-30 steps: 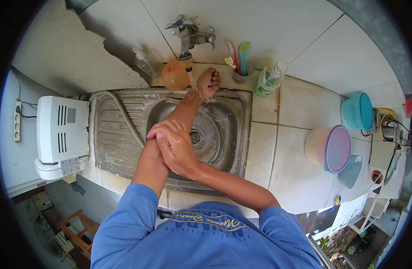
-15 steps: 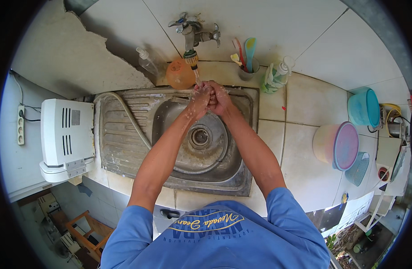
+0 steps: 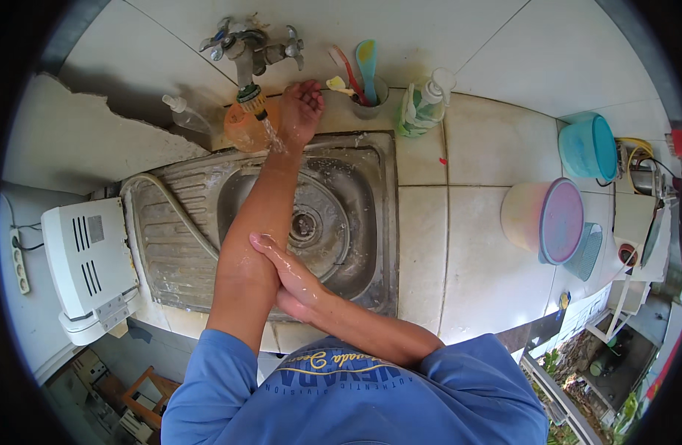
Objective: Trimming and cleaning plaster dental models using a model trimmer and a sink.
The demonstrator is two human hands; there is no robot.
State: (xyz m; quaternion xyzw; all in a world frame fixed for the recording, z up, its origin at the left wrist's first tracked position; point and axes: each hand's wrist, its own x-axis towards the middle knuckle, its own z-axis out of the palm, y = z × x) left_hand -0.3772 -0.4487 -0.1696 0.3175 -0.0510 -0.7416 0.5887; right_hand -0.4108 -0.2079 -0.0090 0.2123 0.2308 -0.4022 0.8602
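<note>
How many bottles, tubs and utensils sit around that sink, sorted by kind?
Bottles: 3, a clear spray bottle, an orange round bottle and a green pump soap bottle.
Plastic tubs: 2, a teal tub and a cream tub with pink lid.
Utensil cups: 1, a grey cup of brushes.
Total: 6.

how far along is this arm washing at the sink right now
Done: the tap is running and the left forearm looks wet and soapy. In hand: the left hand is held up by the stream while the right hand rubs the left forearm near the elbow, above the steel sink. Left, by the look of it: rinsing off the lather and shutting the tap. Whether the right arm is washed cannot be told.
</note>
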